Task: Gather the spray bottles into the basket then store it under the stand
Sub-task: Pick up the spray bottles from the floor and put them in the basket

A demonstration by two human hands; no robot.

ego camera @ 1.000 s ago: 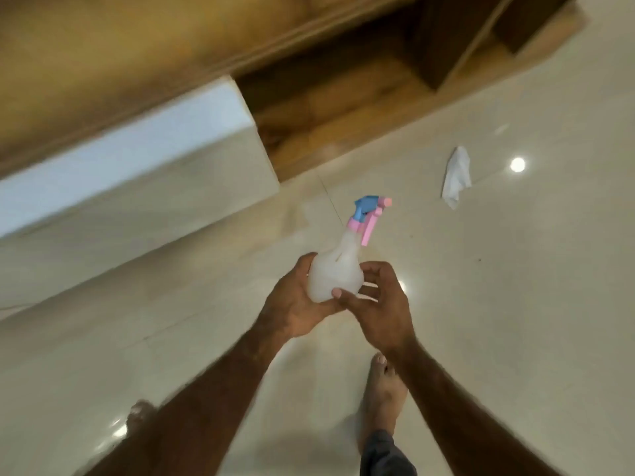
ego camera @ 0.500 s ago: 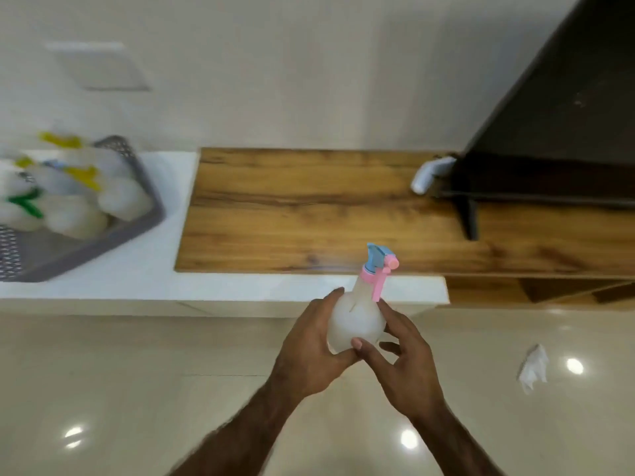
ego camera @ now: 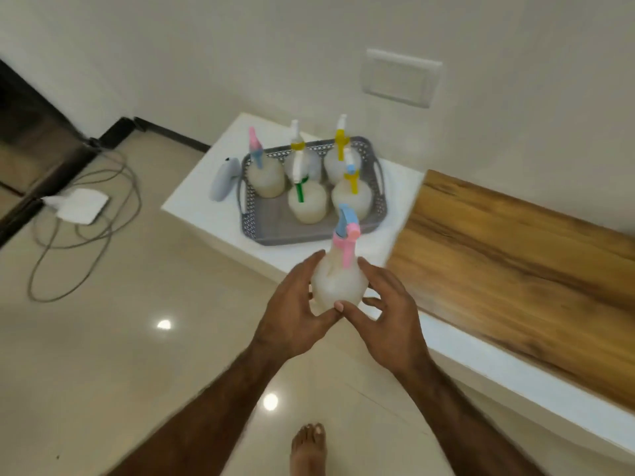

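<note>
Both hands held one spray bottle (ego camera: 338, 280) upright over the floor (ego camera: 120, 355), just short of the tabletop (ego camera: 202, 190) edge. Left hand (ego camera: 295, 314) wrapped the bottle's left side, its fingers (ego camera: 311, 266) curled round the white body. Right hand (ego camera: 388, 317) cupped the right side, its fingers (ego camera: 369, 273) spread along the body, thumb across the base, touching the left thumb. Bottle had a pink trigger and a blue nozzle, nozzle pointing away from the person.

Beyond the fingers sat one grey basket (ego camera: 254, 214) on the white tabletop, near but apart from the held bottle. Five bottles (ego camera: 307, 201) stood inside it: one pink/blue top, two yellow, one green, one yellow with blue tip; colours partly blurred. Six spray bottles counted in all. Front part of the basket floor was bare.

One pale grey object (ego camera: 225, 178) lay just left of the basket, touching or nearly touching its rim; cannot tell which.

Right of the fingers ran a wooden stand top (ego camera: 515, 266). Far left of the fingers: one white box (ego camera: 80, 205) and a looped cable (ego camera: 86, 242) on the floor. One bare foot (ego camera: 308, 448) showed below the hands.
</note>
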